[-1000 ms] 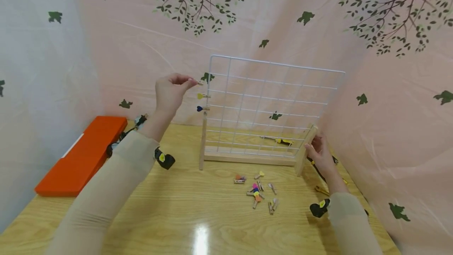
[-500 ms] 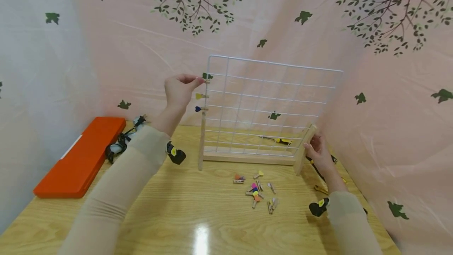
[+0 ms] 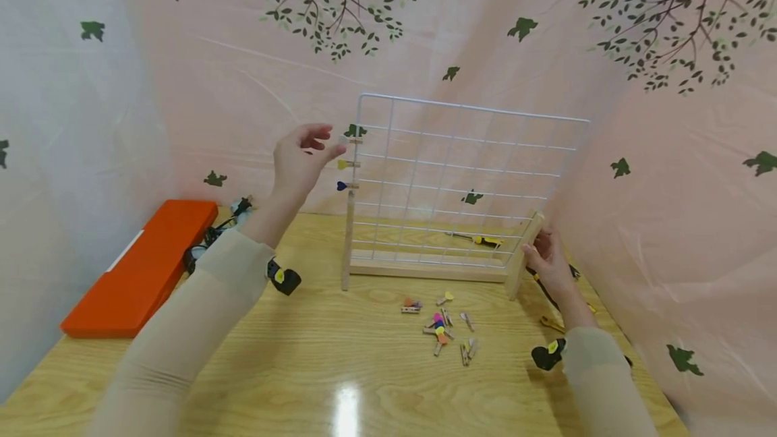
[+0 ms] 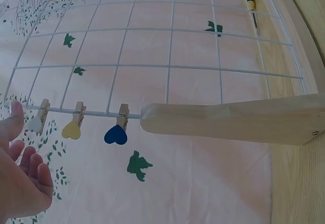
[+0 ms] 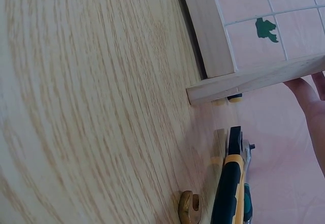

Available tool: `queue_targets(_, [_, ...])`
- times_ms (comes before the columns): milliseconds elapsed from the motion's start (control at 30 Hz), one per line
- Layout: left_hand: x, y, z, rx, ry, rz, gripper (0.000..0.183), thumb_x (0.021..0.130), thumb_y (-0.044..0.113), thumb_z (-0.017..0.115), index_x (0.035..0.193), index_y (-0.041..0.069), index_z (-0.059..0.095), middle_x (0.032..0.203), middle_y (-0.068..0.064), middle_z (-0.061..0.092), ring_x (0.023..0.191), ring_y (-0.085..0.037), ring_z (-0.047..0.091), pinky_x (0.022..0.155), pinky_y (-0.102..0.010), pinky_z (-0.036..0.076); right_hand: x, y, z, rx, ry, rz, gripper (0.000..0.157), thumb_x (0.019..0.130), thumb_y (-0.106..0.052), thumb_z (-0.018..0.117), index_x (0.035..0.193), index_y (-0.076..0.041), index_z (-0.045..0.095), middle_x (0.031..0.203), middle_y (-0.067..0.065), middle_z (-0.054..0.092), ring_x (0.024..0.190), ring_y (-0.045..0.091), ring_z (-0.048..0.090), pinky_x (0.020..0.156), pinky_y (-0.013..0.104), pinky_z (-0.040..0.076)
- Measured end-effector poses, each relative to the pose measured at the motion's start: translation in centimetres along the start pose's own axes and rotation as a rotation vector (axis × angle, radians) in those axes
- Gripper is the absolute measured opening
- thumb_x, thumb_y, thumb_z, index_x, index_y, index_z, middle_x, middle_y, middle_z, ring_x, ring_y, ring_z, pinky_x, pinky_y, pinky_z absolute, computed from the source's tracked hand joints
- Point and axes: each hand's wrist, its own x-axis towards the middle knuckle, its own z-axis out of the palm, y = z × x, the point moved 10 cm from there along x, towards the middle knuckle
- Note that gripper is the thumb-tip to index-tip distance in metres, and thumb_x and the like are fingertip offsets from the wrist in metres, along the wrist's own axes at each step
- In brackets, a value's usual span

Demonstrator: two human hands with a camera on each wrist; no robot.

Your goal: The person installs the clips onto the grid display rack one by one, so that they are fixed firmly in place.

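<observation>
Thumb and fingers of my left hand (image 3: 299, 162) stand apart, loosely bent, just beside the white-heart clothespin (image 4: 43, 110), which is clipped to the left side wire of a white wire grid panel (image 3: 459, 106). Below it on that same wire I see a yellow-heart clothespin (image 4: 72, 128) and then a dark blue-heart clothespin (image 4: 117, 133), the lowest, just above the left wooden upright (image 3: 348, 241). My right hand (image 3: 551, 268) touches the outer side of the right wooden upright (image 3: 518, 268), fingers bent; whether they grip it or only press, I cannot tell. On the wood-grain table (image 3: 285, 369) in front of the panel lie loose heart clothespins (image 3: 440, 332) in a scattered cluster, and a yellow-and-black screwdriver (image 3: 487, 242) lies behind the panel.
</observation>
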Motion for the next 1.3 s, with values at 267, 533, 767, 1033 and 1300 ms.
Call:
queue_targets(267, [-4.8, 1.4, 2.2, 0.106, -0.133, 0.237, 0.045, 0.071, 0.033, 0.073, 0.111, 0.015, 0.061, 0.101, -0.002, 0.061, 0.086, -0.014, 0.053, 0.069, -0.028, 0.044, 0.1, 0.6, -0.3, -0.027, 0.007, 0.026, 0.049, 0.092, 0.000, 0.041, 0.134, -0.007, 0.016, 0.129, 0.022, 0.028, 0.110, 0.011, 0.041, 0.075, 0.018, 0.048])
queue_targets(533, [-10.8, -4.0, 10.1, 0.216, -0.441, 0.231, 0.051, 0.070, 0.029, 0.074, 0.116, 0.013, 0.058, 0.099, 0.000, 0.061, 0.086, -0.015, 0.054, 0.067, -0.028, 0.046, 0.3, 1.9, -0.9, -0.050, 0.009, 0.013, 0.050, 0.092, -0.005, 0.044, 0.135, -0.016, 0.020, 0.129, 0.014, 0.033, 0.110, 0.008, 0.043, 0.076, 0.018, 0.048])
queue_targets(767, [-15.7, -8.4, 16.4, 0.240, -0.739, 0.305, 0.052, 0.073, 0.024, 0.072, 0.119, 0.009, 0.055, 0.107, -0.008, 0.059, 0.095, -0.024, 0.054, 0.081, -0.038, 0.046, 0.1, 0.6, -0.2, -0.040, -0.001, 0.012, 0.048, 0.092, 0.000, 0.041, 0.133, -0.006, 0.017, 0.129, 0.024, 0.028, 0.111, 0.010, 0.041, 0.076, 0.020, 0.048])
queue_targets(1033, [-19.0, -9.9, 21.3, 0.349, -1.021, 0.440, 0.046, 0.077, 0.025, 0.067, 0.121, 0.016, 0.056, 0.119, -0.006, 0.051, 0.098, -0.016, 0.054, 0.085, -0.026, 0.045, 0.2, 0.9, -0.3, -0.018, 0.006, 0.033, 0.048, 0.092, 0.000, 0.041, 0.133, -0.006, 0.017, 0.130, 0.023, 0.027, 0.114, 0.010, 0.039, 0.076, 0.021, 0.048])
queue_targets(1300, [-19.9, -10.4, 23.3, 0.418, -1.093, 0.506, 0.032, 0.076, 0.027, 0.067, 0.106, 0.015, 0.066, 0.094, 0.002, 0.055, 0.078, -0.008, 0.049, 0.066, -0.013, 0.038, 0.3, 1.8, -0.8, 0.006, 0.009, 0.022, 0.049, 0.092, -0.001, 0.043, 0.133, -0.007, 0.017, 0.130, 0.016, 0.030, 0.115, 0.010, 0.038, 0.076, 0.021, 0.049])
